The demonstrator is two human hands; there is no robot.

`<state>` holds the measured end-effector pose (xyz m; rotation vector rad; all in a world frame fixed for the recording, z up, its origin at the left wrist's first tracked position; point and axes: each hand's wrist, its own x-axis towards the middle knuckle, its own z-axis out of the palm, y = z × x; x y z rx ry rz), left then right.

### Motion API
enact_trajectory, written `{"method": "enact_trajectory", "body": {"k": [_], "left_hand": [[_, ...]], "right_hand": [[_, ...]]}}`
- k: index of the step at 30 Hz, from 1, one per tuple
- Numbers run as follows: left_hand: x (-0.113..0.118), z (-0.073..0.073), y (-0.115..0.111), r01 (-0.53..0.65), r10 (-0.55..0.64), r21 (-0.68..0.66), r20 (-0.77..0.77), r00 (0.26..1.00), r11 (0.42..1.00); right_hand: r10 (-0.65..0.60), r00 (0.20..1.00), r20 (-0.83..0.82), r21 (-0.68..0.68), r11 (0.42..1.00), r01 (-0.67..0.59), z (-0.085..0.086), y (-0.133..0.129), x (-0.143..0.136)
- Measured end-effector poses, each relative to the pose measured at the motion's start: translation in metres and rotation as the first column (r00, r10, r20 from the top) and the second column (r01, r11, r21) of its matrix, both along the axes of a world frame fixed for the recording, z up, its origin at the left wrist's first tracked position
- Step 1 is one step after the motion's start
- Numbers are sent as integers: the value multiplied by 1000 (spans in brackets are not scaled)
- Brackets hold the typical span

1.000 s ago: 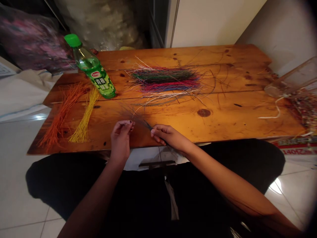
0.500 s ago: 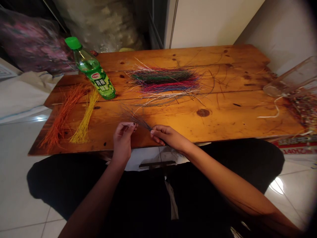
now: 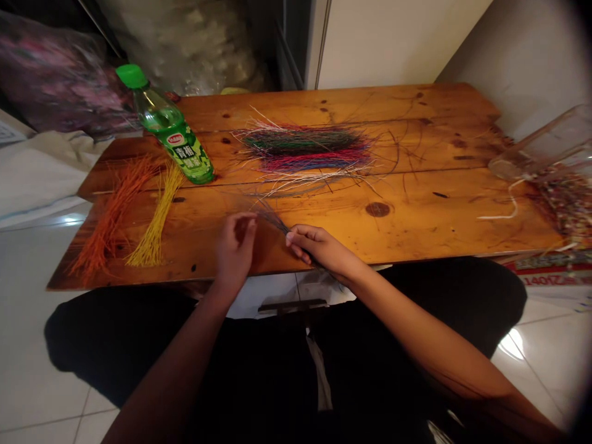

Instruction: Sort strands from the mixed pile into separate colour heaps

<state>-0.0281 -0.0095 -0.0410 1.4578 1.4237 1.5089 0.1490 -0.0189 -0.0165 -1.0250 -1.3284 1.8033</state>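
Note:
My right hand [image 3: 317, 246] is closed around a thin bundle of dark grey wire-like strands [image 3: 274, 217], which fan out to the upper left over the front of the table. Close to the fanned strands is my left hand [image 3: 237, 246], curled with thumb and forefinger near each other. Motion smears its fingers, so whether a strand is between them is unclear. Beyond both hands lies a pile of strands [image 3: 309, 145] in green, red, pink, blue and white. At the left are an orange bundle [image 3: 113, 216] and a yellow bundle [image 3: 157, 225].
A green-capped drink bottle [image 3: 178, 139] stands behind the yellow bundle on the wooden table [image 3: 430, 222]. On the right, a clear plastic container [image 3: 536, 148] lies tilted beside a heap of mixed strands [image 3: 571, 206]. A white cord [image 3: 513, 203] trails from there.
My left hand has shifted slightly up and right, blurred by motion along the dark strands. My right hand keeps its hold, moved slightly right. The view has tilted a little.

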Motion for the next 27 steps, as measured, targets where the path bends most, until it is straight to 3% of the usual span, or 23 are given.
{"method": "enact_trajectory", "body": {"k": [3, 6, 9, 14, 22, 24, 27], "left_hand": [[7, 1, 17, 117, -90, 68, -316, 945, 991], [11, 0, 32, 197, -138, 69, -499, 856, 978], [13, -4, 41, 192, -139, 16, -631, 763, 981], [11, -14, 42, 174, -167, -65, -723, 671, 983], [8, -15, 36, 170, -148, -43, -723, 675, 984], [8, -13, 32, 157, -142, -53, -760, 635, 986], [9, -8, 25, 122, -150, -101, -849, 507, 987]], "right_hand": [[-48, 999, -23, -28, 998, 47, 1, 1, 3], [-76, 996, -44, -25, 997, 75, 1, 4, 5], [-95, 994, -58, 1, 995, 95, -1, 6, 6], [-108, 986, -128, 3, 994, 109, -9, 11, 10], [-122, 967, -223, -15, 992, 122, -13, 14, 11], [-121, 964, -237, -26, 993, 118, -13, 14, 11], [-130, 961, -245, -37, 992, 124, -14, 14, 10]]}}
